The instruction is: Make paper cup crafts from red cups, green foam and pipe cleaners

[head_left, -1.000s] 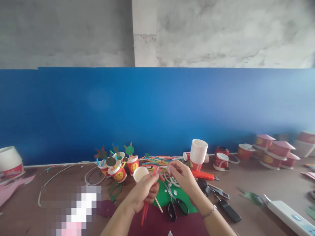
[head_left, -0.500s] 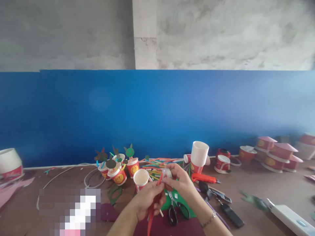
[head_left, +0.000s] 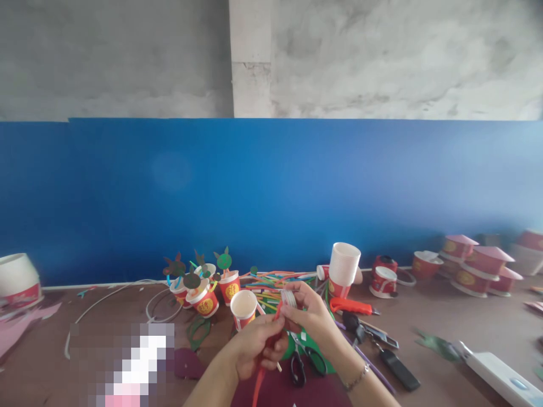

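Observation:
My left hand [head_left: 254, 350] is closed round a thin red stick [head_left: 259, 382] that hangs down past my wrist. My right hand [head_left: 309, 316] is closed on a small clear roll of tape [head_left: 289, 297], held against the stick's upper end. Both hands meet low in the middle of the view, above a green paper sheet and a pair of black-handled scissors [head_left: 304, 363]. A red paper cup [head_left: 244, 307] with a white inside stands just beyond my left hand.
Red cups with green paper cut-outs [head_left: 203, 282] stand at the left. Coloured sticks [head_left: 271, 281] lie by the blue wall, beside a stack of white cups [head_left: 343, 268]. An orange cutter [head_left: 352, 307] and dark tools lie at the right. More cups [head_left: 470, 263] fill the far right.
My hands came together and moved slightly right. The right hand now presses the tape roll against the red stick, which the left hand holds lower and more upright than one second ago.

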Available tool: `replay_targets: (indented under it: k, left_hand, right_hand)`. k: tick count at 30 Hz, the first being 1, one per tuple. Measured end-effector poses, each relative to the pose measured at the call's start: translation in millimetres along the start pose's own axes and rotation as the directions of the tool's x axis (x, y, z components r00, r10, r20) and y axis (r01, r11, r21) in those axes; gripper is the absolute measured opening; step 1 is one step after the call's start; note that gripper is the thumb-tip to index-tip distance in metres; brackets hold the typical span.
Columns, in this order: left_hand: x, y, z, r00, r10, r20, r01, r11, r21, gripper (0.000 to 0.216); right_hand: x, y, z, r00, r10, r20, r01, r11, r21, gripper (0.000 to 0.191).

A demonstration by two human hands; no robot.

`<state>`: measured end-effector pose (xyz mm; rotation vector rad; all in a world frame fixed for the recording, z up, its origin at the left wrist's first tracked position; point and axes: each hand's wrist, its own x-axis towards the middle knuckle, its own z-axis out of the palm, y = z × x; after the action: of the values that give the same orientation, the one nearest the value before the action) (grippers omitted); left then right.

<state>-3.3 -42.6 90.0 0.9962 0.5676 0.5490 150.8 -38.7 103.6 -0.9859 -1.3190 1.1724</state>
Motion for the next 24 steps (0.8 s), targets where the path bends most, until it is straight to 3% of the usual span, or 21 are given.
replay_targets:
  k: [9,17,24]
  left_hand:
    - [-0.2,0.6,-4.9,0.997,-0.047,0.067,0.05,0.998,-0.044,0.036]
    - [2.0,2.9,1.3,0.997,-0.05,-0.056,0.045,0.996,-0.074,0.046]
    - [-0.9,3.2,1.0,0.998,-0.006,-0.068,0.006,1.0,0.0,0.048]
  right_hand:
    - [2.1,5.1,0.8,0.999,0.031,-0.033,-0.029,0.997,0.066,0.042]
    - [1.7,3.7,1.7,0.999,0.042,-0.029,-0.038,0.993,0.112,0.042]
    - [2.0,3.7,-1.4,0.999,0.046,-0.007,-0.046,0.994,0.097,0.046]
